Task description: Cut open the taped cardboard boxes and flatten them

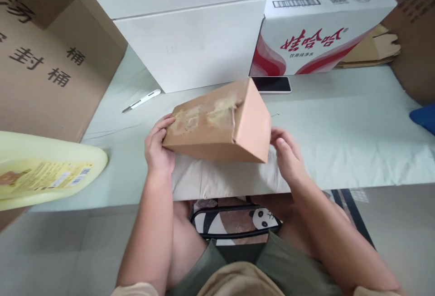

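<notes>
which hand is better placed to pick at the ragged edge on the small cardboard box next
Likely the right hand: it is by the end of the small cardboard box nearer the ragged edge. The left hand grips the opposite end, so could steady the box.

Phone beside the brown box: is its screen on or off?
Apparently off: the phone shows a plain black screen, nothing lit; the brown box hides part.
</notes>
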A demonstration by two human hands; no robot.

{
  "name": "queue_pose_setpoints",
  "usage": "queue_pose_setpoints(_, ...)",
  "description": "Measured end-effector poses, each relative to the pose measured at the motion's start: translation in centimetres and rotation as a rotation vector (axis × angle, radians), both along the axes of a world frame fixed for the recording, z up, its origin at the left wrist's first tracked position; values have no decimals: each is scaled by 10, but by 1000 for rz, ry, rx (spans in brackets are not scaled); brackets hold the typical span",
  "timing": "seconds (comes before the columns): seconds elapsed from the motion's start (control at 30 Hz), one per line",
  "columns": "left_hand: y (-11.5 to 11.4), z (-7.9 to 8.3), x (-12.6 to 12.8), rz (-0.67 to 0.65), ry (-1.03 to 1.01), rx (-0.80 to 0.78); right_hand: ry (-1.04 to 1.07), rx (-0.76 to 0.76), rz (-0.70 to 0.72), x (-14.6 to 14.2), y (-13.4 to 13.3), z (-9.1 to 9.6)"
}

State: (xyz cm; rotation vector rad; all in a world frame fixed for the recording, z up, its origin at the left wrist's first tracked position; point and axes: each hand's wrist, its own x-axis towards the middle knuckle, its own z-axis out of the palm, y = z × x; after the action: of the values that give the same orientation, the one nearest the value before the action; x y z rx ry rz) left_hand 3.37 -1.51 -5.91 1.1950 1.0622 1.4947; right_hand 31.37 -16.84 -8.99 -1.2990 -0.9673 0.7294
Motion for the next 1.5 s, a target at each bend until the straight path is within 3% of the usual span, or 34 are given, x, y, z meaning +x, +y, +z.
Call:
queue_pose_setpoints(0.1, 1, -1, 7, 31, -88, -130, -70, 36, 149, -6, -1, 3)
queue_pose_setpoints(0.23, -4, -5, 22, -59, -104, -324, -246, 200, 181, -14, -5, 8)
queue_pose_setpoints(0.33, -13, -8, 32, -285, -35, -417, -273, 244, 250, -14, -11, 7)
queue_pose_setpoints(0.47, -28, -3, 36, -597, 162, -517, -266, 155, 323, -5, -23, 7)
queue_pose_setpoints(0.53, -32, 3, 33, -712, 275, -577, -167, 128, 310, -1, -27, 10)
queue_pose_setpoints(0.67, -25, 15, 23, -1090, 666, -728, -16, 116, 238, 5, -24, 20)
queue_pose_setpoints(0.73, -17, 16, 18, -1062, 851, -693, -67, 87, 251, 5, -20, 24)
queue_pose_setpoints(0.83, -5, 11, 15, -653, 976, -502, -166, 78, 331, 3, -17, 29)
queue_pose_setpoints(0.9, 1, 6, 14, -318, 868, -298, -214, 87, 390, 0, -17, 30)
queue_pose_setpoints(0.97, 5, 1, 13, -172, 628, -101, -249, 103, 476, -4, -17, 30)
queue_pose_setpoints(1.03, 8, -3, 14, -233, 421, 37, -259, 117, 559, -7, -18, 28)
queue_pose_setpoints(1.1, 9, -8, 16, -337, 364, 119, -248, 120, 589, -11, -18, 26)
queue_pose_setpoints(1.27, 9, -12, 22, -536, 259, 145, -241, 105, 582, -14, -18, 24)
queue_pose_setpoints(1.5, 5, -1, 33, -507, 220, 119, -241, 62, 582, -13, -20, 25)
